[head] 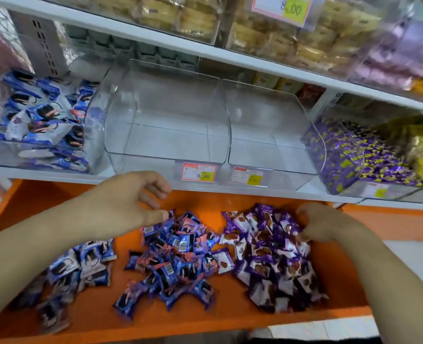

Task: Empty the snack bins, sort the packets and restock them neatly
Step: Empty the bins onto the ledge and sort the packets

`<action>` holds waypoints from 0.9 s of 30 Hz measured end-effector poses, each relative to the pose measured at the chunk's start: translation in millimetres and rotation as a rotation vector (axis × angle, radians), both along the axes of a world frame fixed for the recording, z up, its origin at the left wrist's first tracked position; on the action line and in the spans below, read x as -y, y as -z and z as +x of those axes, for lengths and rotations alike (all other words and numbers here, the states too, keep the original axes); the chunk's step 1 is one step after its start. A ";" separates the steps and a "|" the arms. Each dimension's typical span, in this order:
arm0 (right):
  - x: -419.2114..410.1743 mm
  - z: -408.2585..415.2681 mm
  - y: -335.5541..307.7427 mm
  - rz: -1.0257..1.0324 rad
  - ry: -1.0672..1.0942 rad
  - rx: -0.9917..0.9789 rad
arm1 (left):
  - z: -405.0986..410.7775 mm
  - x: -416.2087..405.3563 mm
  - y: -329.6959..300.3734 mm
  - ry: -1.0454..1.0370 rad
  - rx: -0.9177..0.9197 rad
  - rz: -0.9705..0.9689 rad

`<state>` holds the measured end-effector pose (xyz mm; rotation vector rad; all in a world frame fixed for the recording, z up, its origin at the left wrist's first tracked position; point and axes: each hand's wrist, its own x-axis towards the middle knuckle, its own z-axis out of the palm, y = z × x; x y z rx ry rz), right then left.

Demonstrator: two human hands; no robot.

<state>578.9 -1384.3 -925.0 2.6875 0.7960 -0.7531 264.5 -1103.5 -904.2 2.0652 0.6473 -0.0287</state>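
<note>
Both hands [121, 202] [329, 224] reach over sorted packets [178, 256].

Two clear bins [167, 125] gape open, unobstructed.

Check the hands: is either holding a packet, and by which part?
Left hand holds nothing; it hovers open over the blue-pink pile. Right hand has its fingers curled into the purple pile's top edge; an actual hold cannot be told.
</note>
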 end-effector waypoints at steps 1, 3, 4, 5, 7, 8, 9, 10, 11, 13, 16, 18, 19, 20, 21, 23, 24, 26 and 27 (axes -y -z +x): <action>-1.3 0.3 2.0 0.010 -0.015 0.013 | 0.2 -0.1 -0.3 0.004 -0.009 0.008; -12.2 -8.3 -3.2 0.074 -0.066 0.012 | -0.3 -1.9 -2.4 -0.009 -0.015 0.014; -19.5 -14.3 -7.4 0.126 -0.080 -0.001 | -1.5 -3.1 -4.3 -0.015 -0.015 0.019; -27.5 -21.3 -11.9 0.188 -0.084 -0.023 | -4.1 -4.4 -7.0 -0.022 -0.014 0.024; -44.1 -38.7 -21.0 0.327 -0.094 -0.068 | -13.4 -6.8 -14.9 -0.051 -0.002 0.043; -53.4 -48.3 -25.4 0.391 -0.115 -0.086 | -20.6 -8.3 -18.7 -0.068 0.001 0.064; -61.9 -57.9 -28.6 0.449 -0.138 -0.109 | -29.4 -10.0 -21.4 -0.087 0.000 0.086; -75.5 -69.6 -32.2 0.517 -0.159 -0.144 | -41.7 -14.8 -24.8 -0.115 0.000 0.110; -81.9 -80.3 -35.5 0.570 -0.158 -0.181 | -48.9 -17.5 -25.8 -0.130 0.008 0.135; -98.6 -105.4 -43.1 0.652 -0.168 -0.268 | -65.3 -32.0 -27.9 -0.170 0.027 0.214; -121.1 -143.3 -56.7 0.775 -0.165 -0.379 | -89.0 -64.8 -32.2 -0.241 0.028 0.369; -143.8 -167.9 -68.3 0.873 -0.183 -0.418 | -107.9 -92.0 -29.9 -0.298 0.019 0.464; -159.1 -180.4 -75.8 0.919 -0.212 -0.421 | -116.9 -105.2 -26.7 -0.324 0.010 0.509; -176.5 -192.4 -83.0 0.967 -0.264 -0.418 | -124.8 -116.3 -23.7 -0.346 -0.004 0.545; -196.3 -203.9 -90.1 1.003 -0.330 -0.420 | -132.0 -125.6 -20.3 -0.367 -0.026 0.566; -243.2 -224.3 -100.4 1.014 -0.493 -0.420 | -142.5 -138.8 -15.6 -0.394 -0.094 0.543; -269.9 -232.4 -103.3 0.981 -0.590 -0.399 | -146.5 -143.2 -14.6 -0.401 -0.132 0.517; -326.9 -244.3 -104.0 0.864 -0.748 -0.386 | -152.0 -151.8 -11.5 -0.409 -0.178 0.501; -354.0 -247.8 -102.7 0.802 -0.795 -0.399 | -153.3 -155.3 -10.9 -0.415 -0.188 0.506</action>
